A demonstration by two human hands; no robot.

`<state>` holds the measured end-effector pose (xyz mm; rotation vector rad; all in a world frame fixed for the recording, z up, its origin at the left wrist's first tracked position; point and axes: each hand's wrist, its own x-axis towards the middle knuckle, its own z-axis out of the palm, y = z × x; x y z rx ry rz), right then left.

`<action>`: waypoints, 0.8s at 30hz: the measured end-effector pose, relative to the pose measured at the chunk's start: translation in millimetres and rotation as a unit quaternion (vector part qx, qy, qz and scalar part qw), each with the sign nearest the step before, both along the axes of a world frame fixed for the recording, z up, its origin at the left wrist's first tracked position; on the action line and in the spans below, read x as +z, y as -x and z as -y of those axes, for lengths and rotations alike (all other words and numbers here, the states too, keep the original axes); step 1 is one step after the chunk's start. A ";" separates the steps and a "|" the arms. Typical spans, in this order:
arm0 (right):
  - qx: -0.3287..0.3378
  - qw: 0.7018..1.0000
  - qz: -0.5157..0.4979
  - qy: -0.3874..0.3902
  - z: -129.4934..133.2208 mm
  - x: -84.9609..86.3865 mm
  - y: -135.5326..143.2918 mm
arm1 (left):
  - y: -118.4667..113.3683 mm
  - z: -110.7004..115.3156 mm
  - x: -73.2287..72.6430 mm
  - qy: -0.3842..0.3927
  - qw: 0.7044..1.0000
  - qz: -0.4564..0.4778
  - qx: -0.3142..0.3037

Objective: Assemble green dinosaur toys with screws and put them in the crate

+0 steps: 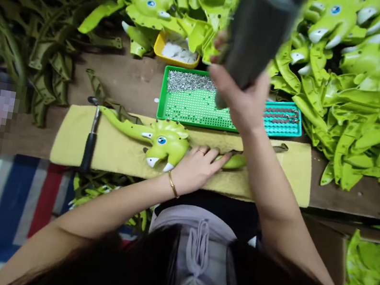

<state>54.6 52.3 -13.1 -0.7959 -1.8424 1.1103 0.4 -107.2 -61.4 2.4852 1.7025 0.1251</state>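
On a folded yellow cloth lies a lime-green dinosaur toy with a blue eye and white-tipped horns, its long narrow part stretching to the left. My left hand presses down on the toy's body, fingers curled over it, and hides part of it. Raised above the tray, my right hand grips a thick dark grey electric screwdriver, blurred by motion. Its working end is mostly hidden by the hand. Olive-green strip parts lie along the toy's far side.
Behind the cloth stands a green tray with loose screws, joined by a teal section. A yellow tub holds white bits. A black-handled hammer lies at left. Green shells and olive parts are heaped around.
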 end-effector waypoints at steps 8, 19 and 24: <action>-0.188 0.974 -0.120 -0.038 -4.5 -40.8 -18.8 | 14.8 -2.9 -12.9 -0.012 0.998 0.057 0.016; -0.153 0.987 -0.045 -0.001 -3.7 -43.6 -17.6 | 13.3 -4.8 -11.3 -0.017 0.997 0.063 0.029; -0.201 0.961 -0.168 -0.086 24.3 -1.2 -42.1 | 13.1 -4.7 -11.2 0.004 0.997 0.063 0.042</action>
